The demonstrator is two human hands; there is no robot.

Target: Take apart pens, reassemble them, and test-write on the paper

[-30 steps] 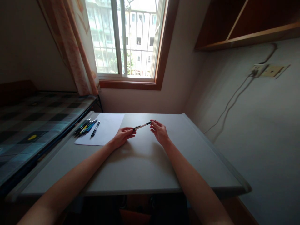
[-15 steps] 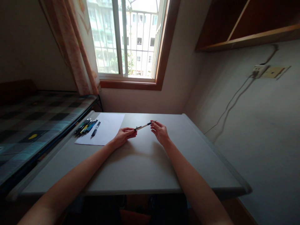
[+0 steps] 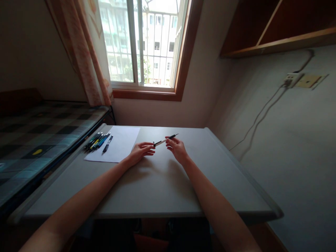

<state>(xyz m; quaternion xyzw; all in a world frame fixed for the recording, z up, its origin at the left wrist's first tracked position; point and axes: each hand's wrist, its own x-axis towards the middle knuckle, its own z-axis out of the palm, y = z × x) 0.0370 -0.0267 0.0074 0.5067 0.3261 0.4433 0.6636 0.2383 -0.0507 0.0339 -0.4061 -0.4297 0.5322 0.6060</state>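
Note:
A slim pen point(image 3: 159, 142) with a white barrel, a dark clip end and a black grip is held tilted above the table, its tip pointing to the upper right. My right hand point(image 3: 178, 148) pinches it near the black grip, with the tip sticking out past the fingers. At the clip end, the thumb and forefinger of my left hand point(image 3: 140, 153) close on the pen, while the other fingers are stretched out. On a sheet of white paper point(image 3: 126, 140) to the left lies a single dark pen point(image 3: 107, 144), beside a pile of several pens point(image 3: 96, 141).
The pale table point(image 3: 168, 189) carries all of this. A bed with a checked cover point(image 3: 52, 122) is on the left, below a curtain point(image 3: 84, 52). A barred window point(image 3: 157, 45) is ahead. At right are a wall socket with a cord point(image 3: 291, 79) and a wooden shelf point(image 3: 286, 42).
My right hand has shifted slightly left along the pen, so more of its black front now shows beyond the fingers. The left hand has moved slightly right.

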